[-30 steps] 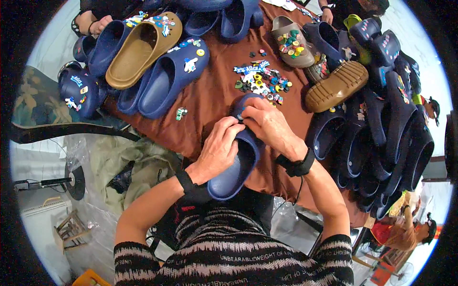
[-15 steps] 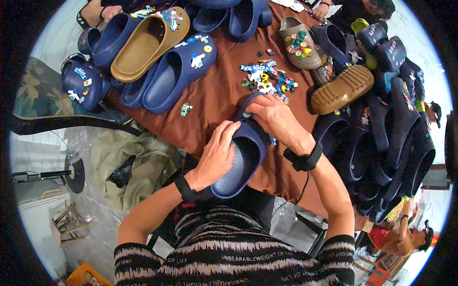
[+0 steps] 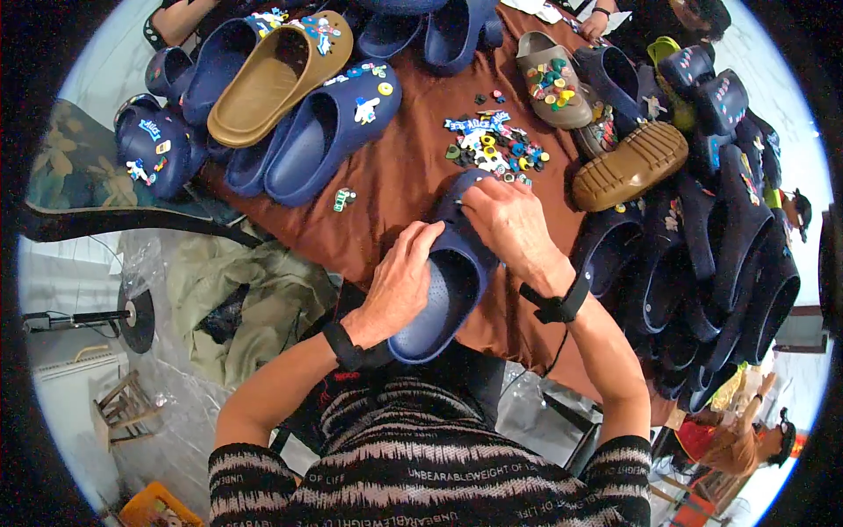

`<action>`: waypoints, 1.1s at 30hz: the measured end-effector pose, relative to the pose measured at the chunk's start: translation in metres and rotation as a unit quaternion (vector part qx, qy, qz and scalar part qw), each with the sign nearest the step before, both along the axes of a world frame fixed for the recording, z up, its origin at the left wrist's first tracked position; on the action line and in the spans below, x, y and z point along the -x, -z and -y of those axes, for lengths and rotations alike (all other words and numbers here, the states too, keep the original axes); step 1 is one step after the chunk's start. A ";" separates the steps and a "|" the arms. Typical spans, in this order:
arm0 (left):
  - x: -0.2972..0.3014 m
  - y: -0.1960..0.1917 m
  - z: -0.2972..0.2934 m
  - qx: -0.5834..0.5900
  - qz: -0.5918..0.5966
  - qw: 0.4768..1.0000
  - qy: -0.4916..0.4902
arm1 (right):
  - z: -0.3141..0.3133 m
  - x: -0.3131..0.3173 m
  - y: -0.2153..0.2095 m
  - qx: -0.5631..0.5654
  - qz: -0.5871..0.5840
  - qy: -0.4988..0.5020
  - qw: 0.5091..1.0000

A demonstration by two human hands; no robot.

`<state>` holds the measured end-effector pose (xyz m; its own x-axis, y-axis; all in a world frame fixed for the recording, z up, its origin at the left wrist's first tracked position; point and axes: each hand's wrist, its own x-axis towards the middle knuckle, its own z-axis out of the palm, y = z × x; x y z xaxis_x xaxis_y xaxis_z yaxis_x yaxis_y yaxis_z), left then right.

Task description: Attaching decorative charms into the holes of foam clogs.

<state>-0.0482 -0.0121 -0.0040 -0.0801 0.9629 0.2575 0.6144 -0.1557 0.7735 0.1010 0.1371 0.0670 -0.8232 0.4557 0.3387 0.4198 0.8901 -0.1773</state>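
Observation:
A navy blue clog is held in front of me at the table's near edge, its heel toward me. My left hand wraps round its left side, thumb and fingers on the rim of the opening. On the clog's upper, near the toe, my right hand has its fingers pinched together; a small pale piece shows at the fingertips, too covered to identify. Just beyond the toe lies a pile of colourful shoe charms. A single green and white charm rests on the brown cloth to the left.
Brown satin cloth covers the table. Charm-decorated navy clogs and a tan clog stand at the far left. On the right are a taupe clog, an overturned brown clog and many stacked navy clogs. Other people work at the far edge.
My right hand has shifted slightly to the right over the clog's upper, its fingers still pinched. The left hand keeps its grip, and the clog has barely moved.

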 end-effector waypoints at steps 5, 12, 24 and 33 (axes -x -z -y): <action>0.000 0.002 0.000 -0.008 -0.005 1.000 -0.004 | 0.009 0.003 0.012 -0.057 0.043 -0.004 0.997; 0.000 0.004 -0.001 -0.016 0.000 1.000 0.001 | 0.005 0.002 -0.001 -0.072 0.098 -0.046 0.992; 0.000 0.005 0.000 -0.002 -0.004 1.000 -0.004 | 0.003 0.002 -0.003 0.007 0.119 -0.051 0.992; 0.000 0.005 -0.002 -0.015 -0.001 1.000 0.001 | 0.002 -0.010 0.003 0.065 0.114 -0.033 0.991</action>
<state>-0.0482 -0.0106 -0.0094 -0.0774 0.9552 0.2857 0.6162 -0.1794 0.7669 0.1110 0.1347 0.0640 -0.9011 0.4258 0.0818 0.4038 0.8928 -0.1995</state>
